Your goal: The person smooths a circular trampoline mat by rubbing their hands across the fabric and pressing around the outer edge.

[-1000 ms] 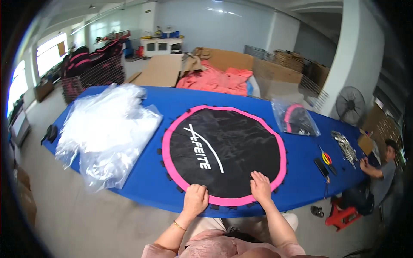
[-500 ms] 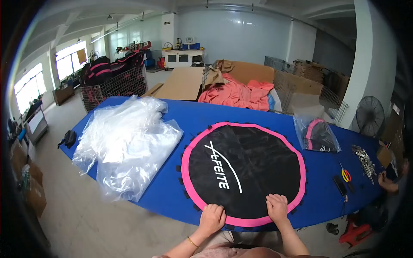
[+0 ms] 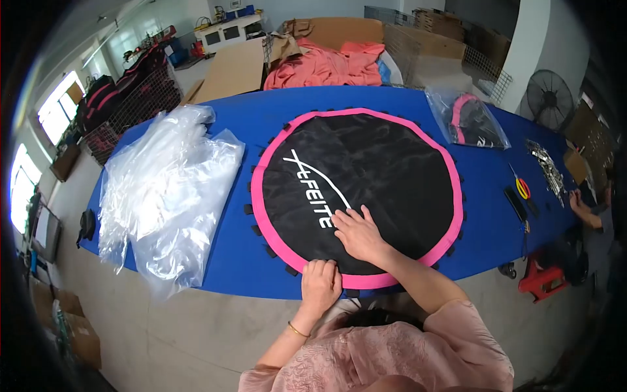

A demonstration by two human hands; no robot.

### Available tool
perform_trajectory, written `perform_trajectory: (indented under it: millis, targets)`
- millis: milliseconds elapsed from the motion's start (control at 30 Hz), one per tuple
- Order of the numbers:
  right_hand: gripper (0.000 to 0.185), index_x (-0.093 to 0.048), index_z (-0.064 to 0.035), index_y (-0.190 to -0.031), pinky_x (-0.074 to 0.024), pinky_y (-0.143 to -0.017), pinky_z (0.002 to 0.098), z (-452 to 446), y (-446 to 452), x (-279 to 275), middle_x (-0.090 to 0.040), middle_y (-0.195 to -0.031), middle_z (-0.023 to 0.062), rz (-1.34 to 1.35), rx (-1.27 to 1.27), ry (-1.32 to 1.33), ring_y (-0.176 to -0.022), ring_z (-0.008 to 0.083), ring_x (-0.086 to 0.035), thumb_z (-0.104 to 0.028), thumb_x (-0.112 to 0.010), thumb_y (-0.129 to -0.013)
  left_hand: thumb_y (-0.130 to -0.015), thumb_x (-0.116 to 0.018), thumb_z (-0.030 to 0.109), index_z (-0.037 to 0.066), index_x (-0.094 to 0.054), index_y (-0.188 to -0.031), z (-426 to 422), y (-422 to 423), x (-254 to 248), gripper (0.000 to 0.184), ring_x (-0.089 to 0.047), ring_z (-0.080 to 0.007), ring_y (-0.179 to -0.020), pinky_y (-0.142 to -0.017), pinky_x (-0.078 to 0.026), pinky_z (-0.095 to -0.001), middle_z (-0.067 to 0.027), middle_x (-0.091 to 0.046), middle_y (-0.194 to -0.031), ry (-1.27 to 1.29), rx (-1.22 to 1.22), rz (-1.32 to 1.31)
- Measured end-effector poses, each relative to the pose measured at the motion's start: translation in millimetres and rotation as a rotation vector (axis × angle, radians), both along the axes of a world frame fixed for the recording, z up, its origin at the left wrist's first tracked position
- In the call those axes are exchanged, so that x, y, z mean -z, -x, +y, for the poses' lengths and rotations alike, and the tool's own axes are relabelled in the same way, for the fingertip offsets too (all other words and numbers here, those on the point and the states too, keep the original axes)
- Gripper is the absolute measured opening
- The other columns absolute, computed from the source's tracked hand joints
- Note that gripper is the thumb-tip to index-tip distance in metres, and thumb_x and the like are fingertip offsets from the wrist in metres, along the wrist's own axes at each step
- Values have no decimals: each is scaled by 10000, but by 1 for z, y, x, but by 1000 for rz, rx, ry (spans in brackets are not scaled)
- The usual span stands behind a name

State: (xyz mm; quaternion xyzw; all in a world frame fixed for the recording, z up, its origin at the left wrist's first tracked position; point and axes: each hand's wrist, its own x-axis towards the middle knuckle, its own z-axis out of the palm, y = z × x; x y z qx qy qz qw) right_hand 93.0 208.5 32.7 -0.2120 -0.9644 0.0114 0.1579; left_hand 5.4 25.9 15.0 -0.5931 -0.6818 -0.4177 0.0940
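A round black trampoline mat (image 3: 385, 176) with a pink border and small black tabs lies flat on the blue table (image 3: 228, 261). White lettering marks its left part. At the near edge, my left hand (image 3: 321, 285) has its fingers curled closed over the pink border; the thumb is hidden. My right hand (image 3: 358, 234) rests flat on the black fabric, its fingers spread, touching the end of the lettering and holding nothing.
Clear plastic bags (image 3: 170, 202) are heaped at left. A bagged folded mat (image 3: 468, 121), scissors (image 3: 522, 188) and metal pieces (image 3: 547, 171) lie at right. Another person's hand (image 3: 577, 202) is at the right end. Coral fabric (image 3: 326, 64) fills a bin behind the table.
My right hand has left the mat's near right edge and moved left onto the black fabric, opening flat. My left hand stays on the border. The view has tilted down.
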Motion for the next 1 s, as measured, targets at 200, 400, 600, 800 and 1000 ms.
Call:
perform_trajectory:
  millis: [200,400,600,800,1000]
  targets:
    - [455,-556,-85,-1464,-286,-1206,630,32,61,-5,-547,-1521,78,-129,8,-4,-1420,319,-490,-296,-533,-1061,-823,-724,44,16,-677,-1017,-2,-1,0,202,-600,-363,-905,-814,-475,-461,-158,-630,-929,27,-11,-22]
    - [456,-526,-105,-1486,-293,-1201,631,36,124,-11,-527,-1534,65,-183,-77,3,-1417,326,-490,-277,-522,-1063,-815,-728,46,11,-680,-1011,-1,0,-2,206,-603,-359,-901,-815,-479,-463,-150,-617,-910,10,-10,-18]
    - [469,-515,-101,-1501,-285,-1207,639,38,178,-12,-510,-1561,65,-247,-101,27,-1437,334,-479,-286,-493,-1071,-809,-736,53,14,-682,-1005,0,0,0,207,-607,-350,-899,-803,-484,-454,-144,-618,-907,15,-3,-17]
    - [481,-505,-106,-1514,-267,-1205,664,49,223,-24,-501,-1576,57,-292,-61,66,-1446,341,-474,-273,-498,-1064,-810,-735,51,9,-682,-1007,-1,0,-1,208,-609,-347,-879,-791,-487,-451,-140,-610,-886,9,-4,-24]
    - [521,-456,-124,-1572,-252,-1211,670,61,252,-24,-437,-1648,41,-333,-28,91,-1492,338,-432,-278,-465,-1074,-809,-727,51,3,-680,-1035,-2,1,0,236,-603,-352,-899,-810,-489,-449,-148,-603,-891,20,10,-49]
